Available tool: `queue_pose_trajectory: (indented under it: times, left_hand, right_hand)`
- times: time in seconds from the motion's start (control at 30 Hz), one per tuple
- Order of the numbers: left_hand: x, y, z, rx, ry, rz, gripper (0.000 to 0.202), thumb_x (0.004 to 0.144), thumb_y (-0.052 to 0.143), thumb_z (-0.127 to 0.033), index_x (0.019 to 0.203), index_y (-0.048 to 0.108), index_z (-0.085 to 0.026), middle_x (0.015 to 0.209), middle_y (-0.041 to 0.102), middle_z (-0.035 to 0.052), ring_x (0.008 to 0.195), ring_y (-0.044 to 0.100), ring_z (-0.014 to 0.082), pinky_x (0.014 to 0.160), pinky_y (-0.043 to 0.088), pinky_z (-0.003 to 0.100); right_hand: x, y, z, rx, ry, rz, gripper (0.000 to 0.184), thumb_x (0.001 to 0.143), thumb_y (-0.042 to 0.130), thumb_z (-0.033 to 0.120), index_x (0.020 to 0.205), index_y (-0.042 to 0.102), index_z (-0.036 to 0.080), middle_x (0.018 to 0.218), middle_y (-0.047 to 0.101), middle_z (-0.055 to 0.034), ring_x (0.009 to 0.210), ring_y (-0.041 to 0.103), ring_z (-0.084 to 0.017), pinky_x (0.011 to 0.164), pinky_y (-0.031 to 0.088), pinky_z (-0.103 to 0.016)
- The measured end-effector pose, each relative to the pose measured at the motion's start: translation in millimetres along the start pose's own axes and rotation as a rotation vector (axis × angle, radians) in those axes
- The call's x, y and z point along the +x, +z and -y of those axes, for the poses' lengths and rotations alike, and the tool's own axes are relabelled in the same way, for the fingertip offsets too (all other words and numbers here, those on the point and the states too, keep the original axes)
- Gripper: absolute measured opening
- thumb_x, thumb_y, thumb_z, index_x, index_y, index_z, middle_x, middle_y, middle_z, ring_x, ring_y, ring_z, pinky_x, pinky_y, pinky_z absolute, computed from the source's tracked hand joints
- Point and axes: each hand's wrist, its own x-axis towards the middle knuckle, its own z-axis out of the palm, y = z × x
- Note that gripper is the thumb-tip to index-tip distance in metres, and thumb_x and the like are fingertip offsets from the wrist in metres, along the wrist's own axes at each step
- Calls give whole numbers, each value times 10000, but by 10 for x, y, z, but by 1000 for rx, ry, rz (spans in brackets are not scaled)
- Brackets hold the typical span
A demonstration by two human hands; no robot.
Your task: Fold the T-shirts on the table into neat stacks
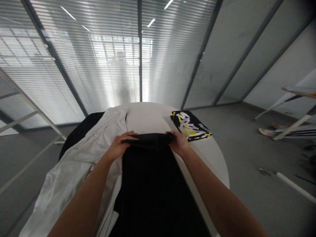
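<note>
A black garment point(158, 191) lies stretched lengthwise toward me over what looks like a flat board, whose pale edge point(190, 187) shows along its right side. Its far end is rolled or folded over into a thick band. My left hand point(120, 144) grips the left end of that band, with the fingers over the top. At the right end, my right hand point(179, 142) pinches the same band, thumb and fingertips closed on the cloth. Just beyond my right hand sits a folded black cloth item point(190, 125) with white and yellow lettering.
White cloth point(79, 158) spreads along the left, partly over a black thing point(81, 131). Everything rests on a round white table point(217, 161). A metal frame point(27, 102) stands at left. On the right are a rack point(296, 108) and a white pole point(295, 186) near the floor.
</note>
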Motion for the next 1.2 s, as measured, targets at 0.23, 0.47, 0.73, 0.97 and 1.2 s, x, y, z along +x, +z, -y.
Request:
queue_pose_trajectory:
  times: [0.23, 0.47, 0.73, 0.97, 1.2]
  left_hand:
    - [-22, -6, -4, -6, -80, 150, 485, 514, 479, -77, 811, 799, -287, 1139, 699, 23, 1252, 498, 275, 1136, 306, 469]
    - [-43, -3, -10, 47, -82, 234, 499, 493, 461, -105, 798, 802, -304, 1214, 667, 2, 1216, 516, 281, 1101, 344, 467]
    - [-40, -43, -41, 3, -9, 310, 384, 652, 446, -214, 786, 803, -258, 1185, 688, 44, 1158, 547, 279, 1053, 371, 422]
    - [-31, 178, -92, 420, -113, 12, 303, 855, 486, -340, 766, 766, -263, 908, 718, 43, 993, 593, 247, 1051, 334, 438]
    - [-130, 363, -30, 506, -83, 72, 494, 865, 552, -407, 1341, 568, -276, 1438, 497, 96, 1393, 333, 302, 1153, 155, 475]
  right_hand:
    - [-29, 51, -9, 49, 65, -39, 141, 559, 541, 282, 465, 455, 220, 630, 632, -36, 721, 604, -215, 713, 480, -358]
    - [-66, 87, 55, -140, 92, -36, 107, 629, 583, 328, 627, 600, 223, 656, 622, -14, 699, 591, -197, 641, 443, -322]
    - [-165, 125, 85, -922, -381, 55, 248, 634, 533, 70, 765, 680, 220, 867, 626, -28, 852, 576, -186, 853, 443, -345]
    - [-288, 190, 203, -1210, -525, -44, 206, 816, 509, 155, 926, 677, 201, 957, 668, -89, 997, 573, -258, 963, 403, -412]
    - [-452, 333, 2, -1348, -490, 250, 510, 947, 447, 435, 1439, 434, 303, 1521, 383, -71, 1439, 229, -305, 1154, 125, -549]
